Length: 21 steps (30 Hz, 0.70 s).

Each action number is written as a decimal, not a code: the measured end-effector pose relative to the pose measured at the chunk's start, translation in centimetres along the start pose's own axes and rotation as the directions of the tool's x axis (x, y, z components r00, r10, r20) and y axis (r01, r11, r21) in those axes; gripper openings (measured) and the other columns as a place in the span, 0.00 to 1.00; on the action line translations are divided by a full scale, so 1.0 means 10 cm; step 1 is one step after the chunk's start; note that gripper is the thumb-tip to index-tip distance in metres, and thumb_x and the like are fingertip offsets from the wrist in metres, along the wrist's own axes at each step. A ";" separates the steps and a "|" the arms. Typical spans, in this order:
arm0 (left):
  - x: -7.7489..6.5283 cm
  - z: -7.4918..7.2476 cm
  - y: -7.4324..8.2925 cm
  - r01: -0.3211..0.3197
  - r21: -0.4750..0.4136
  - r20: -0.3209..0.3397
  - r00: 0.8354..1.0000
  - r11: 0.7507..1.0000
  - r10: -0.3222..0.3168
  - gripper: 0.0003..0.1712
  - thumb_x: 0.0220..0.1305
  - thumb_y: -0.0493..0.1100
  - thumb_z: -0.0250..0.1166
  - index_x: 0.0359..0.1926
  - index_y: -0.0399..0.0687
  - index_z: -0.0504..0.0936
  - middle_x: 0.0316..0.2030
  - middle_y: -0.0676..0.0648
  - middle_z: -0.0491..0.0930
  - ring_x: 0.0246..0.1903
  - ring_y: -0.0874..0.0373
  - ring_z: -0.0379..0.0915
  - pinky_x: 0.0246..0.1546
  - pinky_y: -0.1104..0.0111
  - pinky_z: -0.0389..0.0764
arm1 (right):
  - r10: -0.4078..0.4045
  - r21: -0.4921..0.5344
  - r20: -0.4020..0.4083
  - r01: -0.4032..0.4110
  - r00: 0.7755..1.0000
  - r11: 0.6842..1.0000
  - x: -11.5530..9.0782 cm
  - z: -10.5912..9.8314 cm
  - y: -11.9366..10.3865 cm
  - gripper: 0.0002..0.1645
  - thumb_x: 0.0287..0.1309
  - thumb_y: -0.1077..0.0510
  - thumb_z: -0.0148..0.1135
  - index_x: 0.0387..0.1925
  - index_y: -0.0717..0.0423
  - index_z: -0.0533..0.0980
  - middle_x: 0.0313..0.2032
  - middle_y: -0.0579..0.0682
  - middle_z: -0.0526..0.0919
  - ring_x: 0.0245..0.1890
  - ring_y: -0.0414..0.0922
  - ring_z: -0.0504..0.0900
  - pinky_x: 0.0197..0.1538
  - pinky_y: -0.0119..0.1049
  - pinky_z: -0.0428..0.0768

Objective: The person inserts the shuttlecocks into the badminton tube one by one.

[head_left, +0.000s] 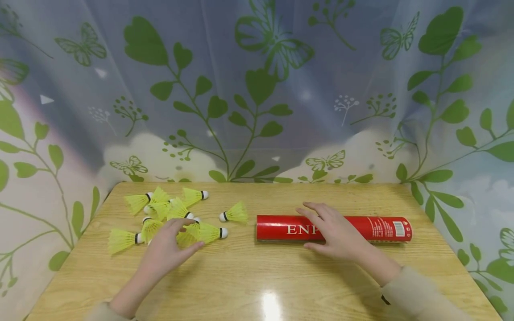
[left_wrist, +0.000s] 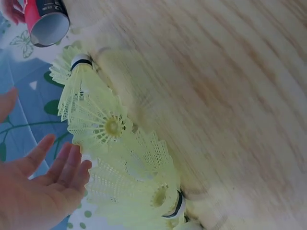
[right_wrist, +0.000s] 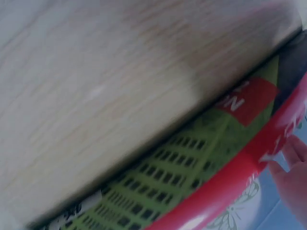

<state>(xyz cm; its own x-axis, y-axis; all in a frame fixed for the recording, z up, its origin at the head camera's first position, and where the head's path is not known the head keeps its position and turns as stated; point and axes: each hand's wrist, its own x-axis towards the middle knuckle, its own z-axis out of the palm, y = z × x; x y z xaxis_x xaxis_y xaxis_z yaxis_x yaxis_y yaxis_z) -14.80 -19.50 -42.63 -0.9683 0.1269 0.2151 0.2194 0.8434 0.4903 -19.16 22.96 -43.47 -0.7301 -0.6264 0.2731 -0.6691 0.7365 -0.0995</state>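
Note:
A red shuttlecock tube (head_left: 385,228) lies on its side across the right half of the table. Its round end (left_wrist: 50,29) faces the shuttlecocks in the left wrist view. My right hand (head_left: 335,232) is over the middle of the tube, fingers spread along its top and thumb at the near side. Several yellow shuttlecocks (head_left: 158,208) with white heads and black bands lie heaped at left. My left hand (head_left: 166,249) hovers at the near side of the heap with relaxed fingers, holding nothing, and hides some of them. One shuttlecock (head_left: 238,213) lies apart, between heap and tube.
The wooden table (head_left: 241,276) ends at a patterned curtain (head_left: 281,111) that hangs behind it and on both sides. A yellow-green printed side of the tube (right_wrist: 168,167) shows in the right wrist view, close to the tabletop.

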 end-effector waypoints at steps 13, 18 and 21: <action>0.02 -0.01 0.06 0.121 -0.137 0.006 0.993 0.983 -0.121 0.16 0.51 0.48 0.73 0.41 0.50 0.83 0.33 0.51 0.83 0.31 0.60 0.77 0.31 0.68 0.78 | -0.040 0.024 0.007 0.040 0.999 0.999 0.08 0.15 -0.01 0.53 0.46 0.35 0.68 0.71 0.41 0.55 0.66 0.48 0.63 0.65 0.48 0.63 0.66 0.51 0.64; 0.02 0.04 0.06 0.177 -0.226 0.061 0.984 0.958 -0.167 0.13 0.53 0.45 0.72 0.40 0.46 0.84 0.30 0.52 0.84 0.29 0.63 0.79 0.28 0.74 0.79 | -0.034 0.022 0.025 0.033 0.999 0.999 0.10 0.18 -0.01 0.55 0.45 0.36 0.69 0.71 0.37 0.53 0.65 0.48 0.65 0.64 0.46 0.64 0.65 0.51 0.65; 0.03 0.08 0.06 0.178 -0.240 0.060 0.984 0.954 -0.169 0.11 0.53 0.44 0.72 0.37 0.46 0.85 0.29 0.51 0.85 0.29 0.63 0.80 0.28 0.74 0.80 | -0.035 0.021 0.036 0.034 0.999 0.999 0.11 0.20 -0.01 0.55 0.45 0.37 0.70 0.71 0.38 0.54 0.65 0.48 0.66 0.64 0.46 0.65 0.65 0.51 0.65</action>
<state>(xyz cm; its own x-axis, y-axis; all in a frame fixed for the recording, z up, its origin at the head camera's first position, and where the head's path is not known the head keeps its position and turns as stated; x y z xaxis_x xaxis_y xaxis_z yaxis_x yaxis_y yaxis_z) -15.07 -18.58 -42.93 -0.9968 0.0138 0.0784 0.0655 0.7024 0.7088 -20.14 21.65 -45.10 -0.7106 -0.6609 0.2414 -0.6966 0.7089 -0.1101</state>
